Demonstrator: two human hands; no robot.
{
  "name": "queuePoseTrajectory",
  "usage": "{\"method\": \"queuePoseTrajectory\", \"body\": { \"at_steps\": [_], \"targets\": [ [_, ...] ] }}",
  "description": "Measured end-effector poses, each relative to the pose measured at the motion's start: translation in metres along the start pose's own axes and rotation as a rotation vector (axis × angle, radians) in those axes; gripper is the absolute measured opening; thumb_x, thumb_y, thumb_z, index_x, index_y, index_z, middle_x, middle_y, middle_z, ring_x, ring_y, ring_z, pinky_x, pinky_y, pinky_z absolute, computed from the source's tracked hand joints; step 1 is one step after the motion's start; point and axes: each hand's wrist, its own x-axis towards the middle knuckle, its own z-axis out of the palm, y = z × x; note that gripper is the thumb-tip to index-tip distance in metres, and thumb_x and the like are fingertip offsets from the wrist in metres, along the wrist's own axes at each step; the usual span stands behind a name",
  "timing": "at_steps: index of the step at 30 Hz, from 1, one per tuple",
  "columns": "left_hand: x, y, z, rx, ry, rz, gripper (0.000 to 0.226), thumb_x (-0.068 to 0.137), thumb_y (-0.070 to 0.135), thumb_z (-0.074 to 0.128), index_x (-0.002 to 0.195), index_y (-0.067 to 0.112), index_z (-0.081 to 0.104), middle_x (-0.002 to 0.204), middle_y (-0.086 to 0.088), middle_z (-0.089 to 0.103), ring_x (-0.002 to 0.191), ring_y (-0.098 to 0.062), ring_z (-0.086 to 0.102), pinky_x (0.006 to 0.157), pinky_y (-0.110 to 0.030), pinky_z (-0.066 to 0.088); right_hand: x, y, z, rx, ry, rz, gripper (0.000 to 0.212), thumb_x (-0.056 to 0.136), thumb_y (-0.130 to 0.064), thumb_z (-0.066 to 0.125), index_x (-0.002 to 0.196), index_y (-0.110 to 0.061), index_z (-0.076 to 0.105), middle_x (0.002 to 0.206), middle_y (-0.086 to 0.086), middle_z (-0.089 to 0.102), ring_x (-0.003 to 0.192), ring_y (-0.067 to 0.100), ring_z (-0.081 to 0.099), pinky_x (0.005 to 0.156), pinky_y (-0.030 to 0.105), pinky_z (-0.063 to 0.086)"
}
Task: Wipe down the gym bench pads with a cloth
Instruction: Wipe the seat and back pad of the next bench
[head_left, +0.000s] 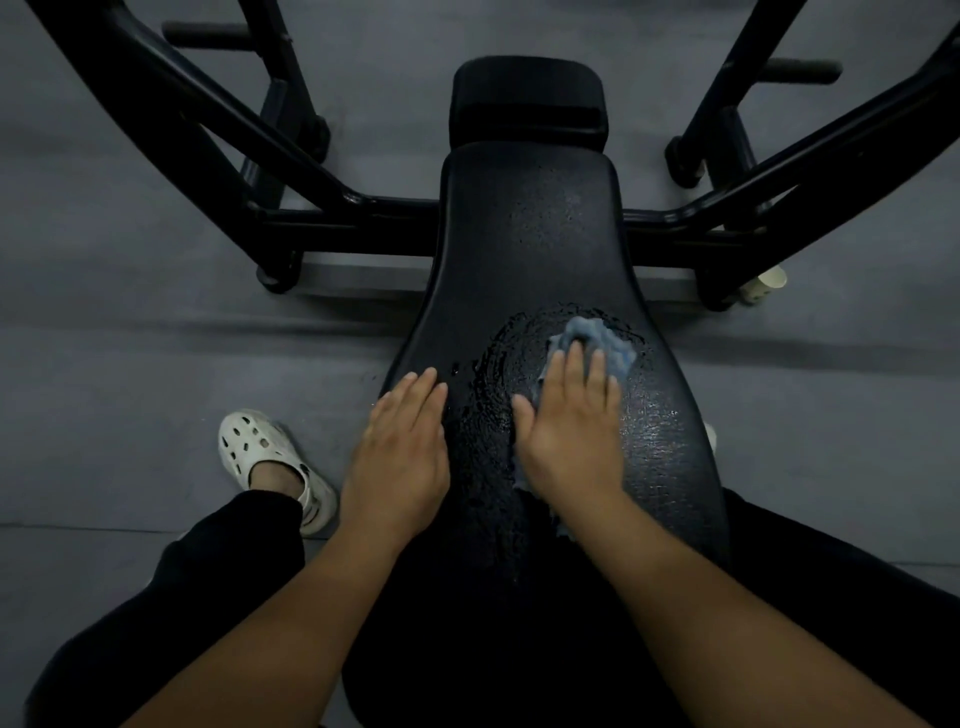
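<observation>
A long black bench pad (530, 244) runs away from me down the middle of the head view, with a smaller black pad (527, 101) beyond its far end. My right hand (569, 431) presses flat on a crumpled blue-grey cloth (610, 343) on the pad's near right part; the cloth sticks out past the fingertips. Wet circular streaks (493, 374) glisten on the pad left of the cloth. Resting flat on the pad's left edge, my left hand (400, 457) has its fingers together and holds nothing.
Black steel frame bars (218, 124) slant on both sides of the bench, joined by a crossbar (363, 223). A paper cup (763, 283) lies on the grey floor at the right. My foot in a white clog (265, 457) stands left of the bench.
</observation>
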Motion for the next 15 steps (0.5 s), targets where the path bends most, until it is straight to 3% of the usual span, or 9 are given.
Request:
{"method": "queuePoseTrajectory", "body": {
  "at_steps": [2,5,7,9,12,13,15],
  "targets": [
    [0.001,-0.002,0.002,-0.005,0.002,0.003,0.051,0.099,0.023,0.030,0.142,0.005,0.050,0.153,-0.010,0.045,0.143,-0.028,0.038,0.115,-0.050,0.036,-0.011,-0.006,0.004,0.011,-0.016,-0.182,0.072,0.101,-0.053,0.020,0.156,-0.006,0.020,0.165,0.013,0.013,0.153,0.031,0.001,0.124,0.048,0.004],
    [0.000,-0.004,0.001,-0.004,-0.014,0.015,0.051,0.097,0.020,0.031,0.142,0.005,0.051,0.153,-0.011,0.044,0.143,-0.029,0.039,0.114,-0.050,0.036,-0.058,0.015,0.001,-0.090,-0.114,-0.638,0.067,0.099,-0.051,0.031,0.152,-0.009,0.035,0.161,0.010,0.028,0.152,0.029,0.014,0.121,0.047,0.017],
    [0.000,-0.005,0.002,0.013,-0.003,0.022,0.051,0.096,0.018,0.032,0.142,0.005,0.051,0.154,-0.011,0.044,0.143,-0.029,0.038,0.115,-0.049,0.036,-0.064,0.048,0.000,-0.172,-0.150,-0.763,0.065,0.098,-0.051,0.035,0.151,-0.014,0.039,0.159,0.005,0.033,0.151,0.025,0.021,0.119,0.042,0.017],
    [-0.001,-0.003,0.002,0.012,-0.016,0.017,0.050,0.097,0.016,0.035,0.144,0.005,0.049,0.155,-0.010,0.042,0.144,-0.029,0.036,0.116,-0.049,0.034,-0.042,0.065,-0.002,-0.168,-0.084,-0.660,0.065,0.098,-0.053,0.031,0.152,-0.016,0.037,0.159,0.005,0.035,0.151,0.023,0.020,0.121,0.039,0.014],
    [0.001,-0.005,0.006,0.002,0.000,0.015,0.049,0.097,0.015,0.034,0.143,0.004,0.049,0.154,-0.011,0.043,0.144,-0.030,0.037,0.117,-0.049,0.033,-0.004,0.022,-0.001,0.006,-0.028,-0.268,0.071,0.098,-0.054,0.018,0.156,-0.015,0.026,0.164,0.007,0.022,0.153,0.025,0.008,0.124,0.042,0.007],
    [0.001,-0.006,0.005,-0.018,-0.010,0.014,0.050,0.097,0.016,0.032,0.142,0.002,0.050,0.153,-0.013,0.044,0.143,-0.031,0.038,0.116,-0.050,0.034,-0.009,0.000,0.002,0.055,-0.028,-0.234,0.071,0.097,-0.053,0.019,0.156,-0.013,0.028,0.163,0.009,0.024,0.153,0.028,0.010,0.124,0.047,0.010],
    [0.001,-0.009,0.002,-0.079,-0.025,0.021,0.054,0.094,0.018,0.031,0.140,-0.001,0.051,0.150,-0.016,0.047,0.141,-0.034,0.042,0.114,-0.052,0.037,-0.044,-0.024,0.011,0.048,-0.045,-0.473,0.068,0.097,-0.047,0.027,0.152,-0.010,0.036,0.160,0.011,0.030,0.151,0.032,0.017,0.121,0.052,0.019]
  ]
}}
